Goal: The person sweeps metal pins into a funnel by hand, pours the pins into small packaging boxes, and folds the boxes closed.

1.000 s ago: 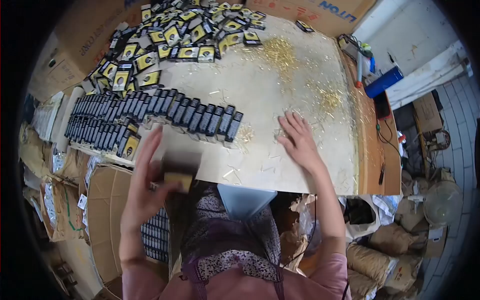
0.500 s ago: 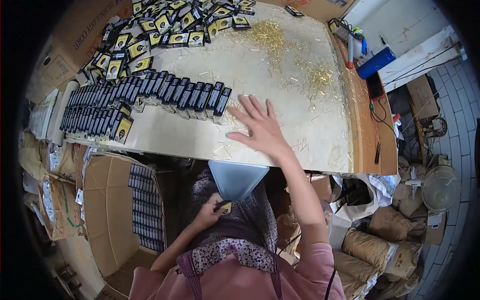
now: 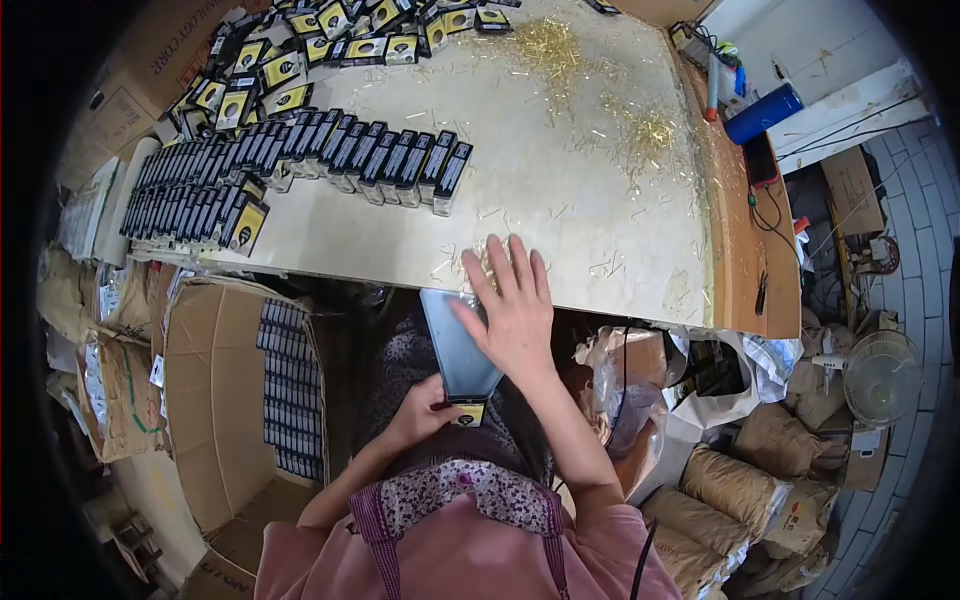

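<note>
A pale blue tapered chute hangs below the table's front edge, its wide end up against the table. My left hand is closed on a small black-and-yellow box, held at the chute's narrow lower end. My right hand is open, palm down, fingers spread across the table edge and partly covering the chute. Thin gold pins lie by its fingertips. To the left stand rows of upright dark boxes; the nearest one is just beyond my right hand.
A heap of loose black-and-yellow boxes covers the table's back left. Piles of gold pins lie farther back. Below the table on the left, a cardboard carton holds stacked boxes. A blue cylinder and a phone lie right.
My right hand has moved from the tabletop back toward me, onto the table edge above the chute. My left hand has brought the small box under the chute's narrow end.
</note>
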{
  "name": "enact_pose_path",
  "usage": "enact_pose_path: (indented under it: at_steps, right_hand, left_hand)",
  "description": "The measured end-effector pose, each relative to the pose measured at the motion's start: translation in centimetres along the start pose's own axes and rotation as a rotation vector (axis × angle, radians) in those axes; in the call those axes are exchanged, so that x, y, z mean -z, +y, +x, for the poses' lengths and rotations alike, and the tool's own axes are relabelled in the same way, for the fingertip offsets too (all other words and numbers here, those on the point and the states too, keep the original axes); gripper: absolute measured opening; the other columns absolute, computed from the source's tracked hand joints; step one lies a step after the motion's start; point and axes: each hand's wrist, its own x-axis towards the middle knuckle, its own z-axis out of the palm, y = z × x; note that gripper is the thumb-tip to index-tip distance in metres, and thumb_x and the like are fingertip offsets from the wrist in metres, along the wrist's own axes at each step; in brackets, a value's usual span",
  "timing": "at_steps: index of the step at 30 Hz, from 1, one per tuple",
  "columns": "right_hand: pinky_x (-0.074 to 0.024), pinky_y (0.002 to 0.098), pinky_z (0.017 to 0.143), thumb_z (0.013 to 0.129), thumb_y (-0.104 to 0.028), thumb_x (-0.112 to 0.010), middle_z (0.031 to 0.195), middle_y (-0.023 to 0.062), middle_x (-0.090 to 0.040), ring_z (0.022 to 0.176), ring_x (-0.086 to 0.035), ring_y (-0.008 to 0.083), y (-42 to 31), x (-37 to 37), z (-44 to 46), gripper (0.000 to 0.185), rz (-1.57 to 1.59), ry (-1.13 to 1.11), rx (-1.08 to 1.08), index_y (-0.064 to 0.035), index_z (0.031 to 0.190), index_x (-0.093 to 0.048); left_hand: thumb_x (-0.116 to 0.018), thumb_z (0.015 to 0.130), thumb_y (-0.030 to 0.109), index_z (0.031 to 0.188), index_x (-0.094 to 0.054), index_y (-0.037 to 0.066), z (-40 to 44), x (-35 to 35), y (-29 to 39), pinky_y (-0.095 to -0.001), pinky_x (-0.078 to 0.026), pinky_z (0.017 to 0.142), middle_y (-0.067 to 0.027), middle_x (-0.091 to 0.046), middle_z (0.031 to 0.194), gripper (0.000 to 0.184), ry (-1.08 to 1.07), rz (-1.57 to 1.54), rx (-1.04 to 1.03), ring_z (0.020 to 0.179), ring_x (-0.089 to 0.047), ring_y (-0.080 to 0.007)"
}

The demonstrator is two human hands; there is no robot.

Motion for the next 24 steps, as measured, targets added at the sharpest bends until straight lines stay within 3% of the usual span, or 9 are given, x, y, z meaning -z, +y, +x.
enact_pose_path:
  at_steps: [2,6,7,12,14,16,18,20,24]
  right_hand:
    - [-0.0292,0.0508,0.104,0.080,-0.034,-0.064,0.136,0.0146,-0.042,0.126,-0.038,0.0355,-0.8,0.1,-1.6,0.052,0.096,0.039,0.010,-0.0130,0.126,-0.053]
    - [-0.0335,0.0498,0.101,0.080,-0.022,-0.060,0.132,0.0155,-0.047,0.121,-0.044,0.0354,-0.7,0.4,-4.7,0.044,0.248,0.079,0.124,-0.0117,0.123,-0.055]
    - [-0.0378,0.0489,0.098,0.074,-0.011,-0.057,0.122,0.0152,-0.053,0.112,-0.051,0.0336,-0.6,0.4,-5.5,0.039,0.296,0.131,0.126,-0.0092,0.112,-0.062]
    - [-0.0377,0.0434,0.085,0.071,-0.001,-0.057,0.091,0.0102,-0.056,0.086,-0.053,0.0287,-0.7,-1.1,-11.3,0.026,0.364,0.281,-0.165,-0.0054,0.096,-0.065]
    - [-0.0363,0.0422,0.086,0.077,-0.010,-0.064,0.099,0.0135,-0.053,0.092,-0.049,0.0309,-1.4,-1.7,-12.8,0.027,0.440,0.161,-0.296,-0.0077,0.104,-0.060]
    - [-0.0358,0.0409,0.088,0.077,-0.020,-0.069,0.114,0.0172,-0.047,0.100,-0.046,0.0339,-1.7,-1.3,-13.7,0.037,0.534,-0.068,-0.346,-0.0086,0.110,-0.057]
    - [-0.0354,0.0421,0.089,0.078,-0.020,-0.069,0.116,0.0176,-0.046,0.102,-0.046,0.0348,-1.5,-1.5,-14.5,0.036,0.499,-0.171,-0.196,-0.0082,0.110,-0.057]
    - [-0.0381,0.0427,0.087,0.078,-0.018,-0.069,0.116,0.0189,-0.045,0.101,-0.047,0.0356,-1.8,-1.6,-14.9,0.034,0.526,-0.183,-0.194,-0.0061,0.107,-0.057]
    - [-0.0460,0.0296,0.074,0.079,0.001,-0.065,0.103,0.0160,-0.051,0.088,-0.056,0.0225,-2.0,-2.6,-15.7,0.029,0.838,-0.079,-0.495,-0.0011,0.105,-0.051]
  left_hand:
    - [-0.062,0.077,-0.009,0.125,-0.044,-0.001,-0.1,-0.3,0.3,-0.0289,-0.046,0.087,-0.0075,-0.059,0.113,0.052,-0.002,-0.038,-0.098,0.103,-0.056,-0.0145]
    - [-0.055,0.073,-0.008,0.122,-0.048,-0.001,-0.2,-1.0,1.9,-0.0265,-0.046,0.083,-0.0057,-0.061,0.107,0.049,0.059,-0.155,0.079,0.097,-0.057,-0.0122]
    - [-0.052,0.073,-0.008,0.122,-0.048,-0.001,-0.2,-1.1,1.9,-0.0262,-0.046,0.083,-0.0054,-0.061,0.106,0.049,0.074,-0.169,0.071,0.095,-0.057,-0.0119]
    - [-0.051,0.081,0.006,0.115,-0.054,-0.001,0.3,-1.3,1.7,-0.0264,-0.044,0.083,-0.0062,-0.061,0.105,0.035,0.149,-0.193,0.053,0.096,-0.057,-0.0126]
    - [-0.052,0.086,0.012,0.114,-0.056,-0.001,0.8,-1.2,1.8,-0.0262,-0.044,0.083,-0.0060,-0.062,0.103,0.031,0.238,-0.468,0.243,0.094,-0.057,-0.0115]
    - [-0.053,0.088,0.013,0.112,-0.057,-0.001,1.3,-1.1,0.8,-0.0248,-0.045,0.079,-0.0050,-0.063,0.098,0.027,0.291,-0.422,0.252,0.089,-0.058,-0.0104]
    - [-0.053,0.088,0.010,0.108,-0.059,-0.001,1.4,-1.2,0.5,-0.0234,-0.046,0.076,-0.0036,-0.064,0.093,0.024,0.297,-0.077,0.125,0.084,-0.058,-0.0095]
    - [-0.054,0.088,0.009,0.108,-0.059,-0.001,1.4,-1.1,0.4,-0.0230,-0.046,0.075,-0.0032,-0.063,0.093,0.023,0.286,-0.106,0.113,0.083,-0.058,-0.0088]
    - [-0.056,0.086,0.006,0.107,-0.059,-0.001,1.8,-0.9,-0.6,-0.0221,-0.046,0.072,-0.0027,-0.063,0.092,0.023,0.305,-0.227,0.154,0.081,-0.058,-0.0077]
